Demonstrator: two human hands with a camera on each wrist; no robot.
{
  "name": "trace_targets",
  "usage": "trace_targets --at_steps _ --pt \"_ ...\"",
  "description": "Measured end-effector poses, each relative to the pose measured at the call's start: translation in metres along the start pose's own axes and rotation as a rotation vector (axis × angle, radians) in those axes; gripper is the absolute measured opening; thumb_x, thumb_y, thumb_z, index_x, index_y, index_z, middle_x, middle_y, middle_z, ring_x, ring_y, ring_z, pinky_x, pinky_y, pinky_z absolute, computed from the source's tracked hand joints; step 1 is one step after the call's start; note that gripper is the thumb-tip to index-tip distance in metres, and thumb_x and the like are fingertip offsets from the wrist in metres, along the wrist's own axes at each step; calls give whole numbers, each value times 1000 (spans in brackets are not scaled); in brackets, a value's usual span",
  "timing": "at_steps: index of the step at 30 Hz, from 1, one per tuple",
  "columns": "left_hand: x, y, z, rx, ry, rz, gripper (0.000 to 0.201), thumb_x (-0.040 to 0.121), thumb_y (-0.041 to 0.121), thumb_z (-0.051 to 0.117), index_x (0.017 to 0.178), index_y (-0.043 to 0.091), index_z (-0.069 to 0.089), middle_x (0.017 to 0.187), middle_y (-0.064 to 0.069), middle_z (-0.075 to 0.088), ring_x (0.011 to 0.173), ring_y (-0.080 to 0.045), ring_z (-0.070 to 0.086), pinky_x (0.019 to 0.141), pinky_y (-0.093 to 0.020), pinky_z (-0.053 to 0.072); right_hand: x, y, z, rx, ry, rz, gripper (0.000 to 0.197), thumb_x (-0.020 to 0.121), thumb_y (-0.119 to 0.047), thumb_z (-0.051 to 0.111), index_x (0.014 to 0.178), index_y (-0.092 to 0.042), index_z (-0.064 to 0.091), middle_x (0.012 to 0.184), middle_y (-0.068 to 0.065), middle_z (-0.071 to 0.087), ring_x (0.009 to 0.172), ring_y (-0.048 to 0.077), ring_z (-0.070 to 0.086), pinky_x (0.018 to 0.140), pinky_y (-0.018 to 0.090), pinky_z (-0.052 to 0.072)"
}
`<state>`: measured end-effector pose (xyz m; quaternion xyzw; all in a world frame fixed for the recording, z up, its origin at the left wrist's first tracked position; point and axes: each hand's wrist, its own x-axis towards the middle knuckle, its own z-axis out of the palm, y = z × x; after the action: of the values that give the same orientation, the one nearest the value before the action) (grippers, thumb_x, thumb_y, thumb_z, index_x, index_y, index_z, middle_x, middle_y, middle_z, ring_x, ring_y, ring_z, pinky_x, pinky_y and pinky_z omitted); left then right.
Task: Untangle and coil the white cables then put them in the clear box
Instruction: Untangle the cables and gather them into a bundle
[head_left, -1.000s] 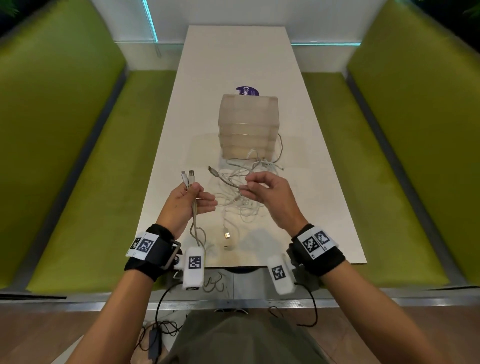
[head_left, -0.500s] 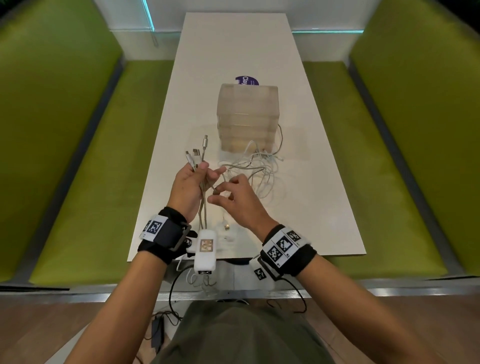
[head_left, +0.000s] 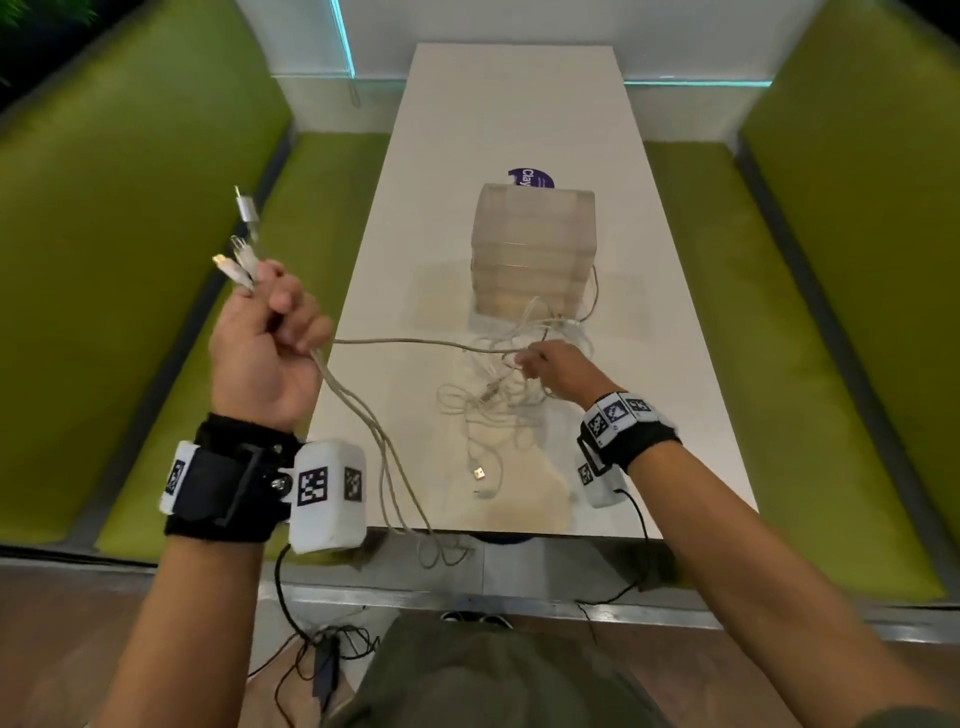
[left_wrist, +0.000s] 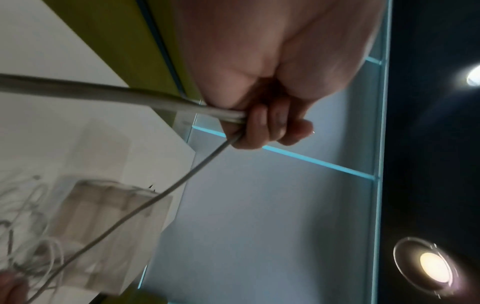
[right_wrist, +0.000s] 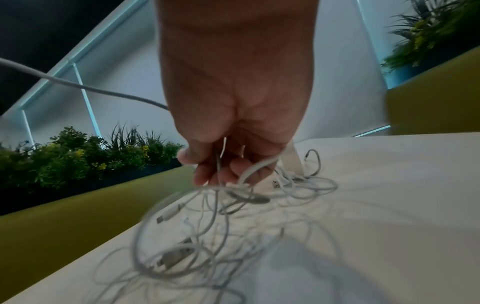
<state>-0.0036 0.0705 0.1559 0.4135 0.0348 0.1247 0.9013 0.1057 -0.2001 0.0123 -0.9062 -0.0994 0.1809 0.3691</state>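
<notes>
My left hand (head_left: 270, 332) is raised over the table's left edge and grips several white cable ends (head_left: 240, 260), whose plugs stick up above the fist (left_wrist: 262, 125). From it one cable (head_left: 405, 342) runs taut to the right, and others hang down past the table's front edge. My right hand (head_left: 550, 366) reaches into the tangle of white cables (head_left: 498, 400) on the table and pinches strands of it (right_wrist: 233, 170). The clear box (head_left: 532, 249) stands just behind the tangle.
The white table (head_left: 675, 395) runs away from me between two green benches (head_left: 130, 260). A purple sticker (head_left: 531, 177) shows behind the box. A loose USB plug (head_left: 478, 474) lies near the front edge. Black wires hang below the table.
My left hand has swung up and out to the left with the cable ends, pulling a cable taut. My right hand has moved right into the tangle near the box.
</notes>
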Motion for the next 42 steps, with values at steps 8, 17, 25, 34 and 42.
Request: trace_targets --at_steps 8,17,25,34,42 --pt "10 8 -19 -54 90 115 19 100 21 39 97 13 56 69 7 62 66 -7 61 83 -29 53 -1 21 14 -87 -69 -51 26 96 -9 44 82 -5 64 83 -2 62 83 14 55 76 25 39" --pt "19 7 -33 47 183 142 19 102 26 39 89 18 51 56 12 41 46 -3 25 46 -17 24 -14 24 -13 32 -181 -45 22 92 -24 58 83 -7 67 67 -2 65 55 6 53 54 21 40" --pt "6 -93 -4 675 50 -141 21 102 19 40 97 11 59 62 4 40 44 -2 31 44 -16 27 -33 -46 -21 434 -250 -255 37 101 -30 41 95 -6 69 66 1 54 56 10 43 53 19 35" --pt "4 -106 -15 637 14 -246 16 94 23 57 105 17 67 54 13 30 48 -8 24 50 -23 22 -27 -40 -23 519 -47 -192 23 94 -36 54 101 -15 57 64 -2 49 47 4 36 48 20 31" --pt "5 -110 -13 599 -14 -259 21 93 20 59 110 9 65 52 13 31 45 -7 24 44 -19 22 -25 -48 2 323 -199 -279 26 98 -27 50 98 -12 71 53 -11 47 45 5 39 51 23 36"
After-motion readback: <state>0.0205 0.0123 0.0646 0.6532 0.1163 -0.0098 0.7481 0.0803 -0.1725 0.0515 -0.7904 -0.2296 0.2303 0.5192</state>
